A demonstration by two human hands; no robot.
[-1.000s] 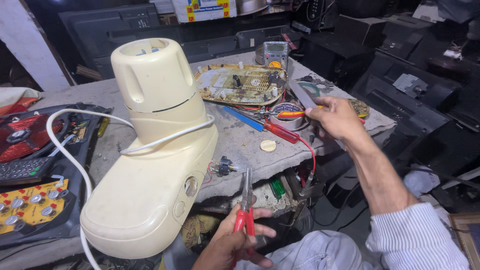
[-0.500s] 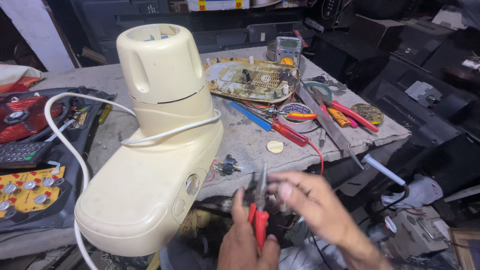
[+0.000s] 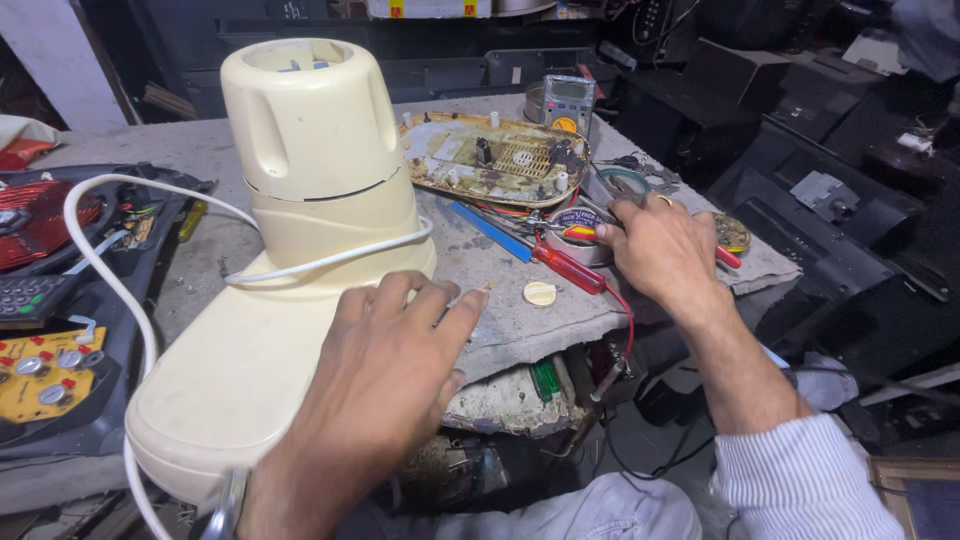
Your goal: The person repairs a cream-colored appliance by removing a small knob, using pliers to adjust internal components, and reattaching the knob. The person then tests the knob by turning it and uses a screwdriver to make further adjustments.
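The cream mixer base (image 3: 290,300) lies tipped on the worktop (image 3: 500,330), its near end hanging past the near edge; leaning on it could probably send it sliding off, its white cord (image 3: 100,270) dragging along. The left hand (image 3: 385,385) rests flat on the base, fingers spread, gripping nothing. The right hand (image 3: 665,250), to the right, has curled fingers among the tools beside a red-handled screwdriver (image 3: 568,268); I cannot tell whether its grip is closed on anything

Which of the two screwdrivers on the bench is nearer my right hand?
The red-handled screwdriver; its handle lies just beside the right hand. The blue-handled screwdriver lies farther left, toward the cream appliance.
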